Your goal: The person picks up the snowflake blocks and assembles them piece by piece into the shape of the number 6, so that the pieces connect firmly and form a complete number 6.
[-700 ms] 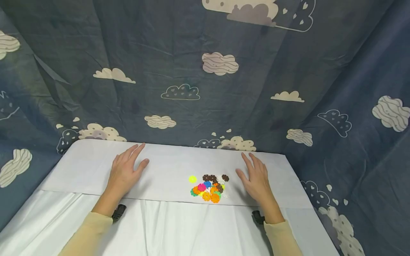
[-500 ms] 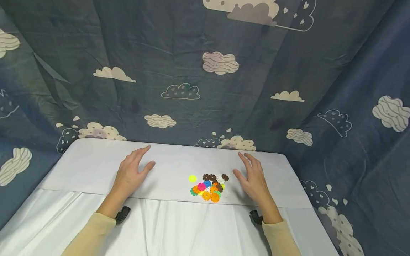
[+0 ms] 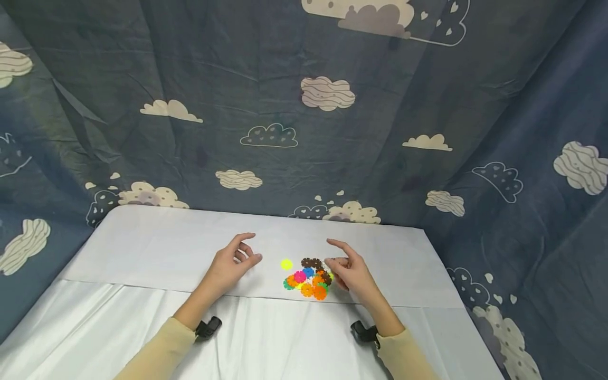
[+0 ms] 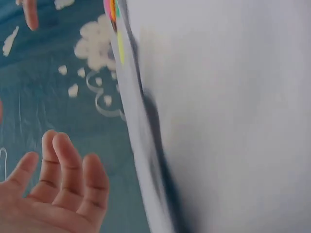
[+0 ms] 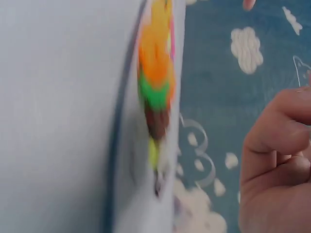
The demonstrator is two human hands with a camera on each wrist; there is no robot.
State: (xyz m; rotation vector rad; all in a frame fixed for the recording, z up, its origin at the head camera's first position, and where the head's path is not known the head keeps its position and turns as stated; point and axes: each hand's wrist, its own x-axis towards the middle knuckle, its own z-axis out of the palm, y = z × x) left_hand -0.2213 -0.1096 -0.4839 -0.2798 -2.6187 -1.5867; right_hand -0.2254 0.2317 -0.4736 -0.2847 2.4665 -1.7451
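A small pile of colourful notched plastic discs lies on the white tabletop, in orange, brown, blue, pink, green and yellow. A yellow disc sits apart at the pile's upper left. My left hand is raised left of the pile, index finger extended, the other fingers loosely bent, holding nothing. In the left wrist view its fingers are spread. My right hand hovers at the pile's right side and covers part of it. Its index finger points left, while the other fingers curl in; nothing shows in its grasp.
A white cloth covers the near side of the table, below the smooth white top. A dark blue curtain with cloud prints stands behind and at both sides. Black wrist cameras sit on both wrists.
Both hands have moved inward, the left one to the right and the right one to the left over the pile's edge. Their fingers are more bent now. The visible discs have stayed in place.
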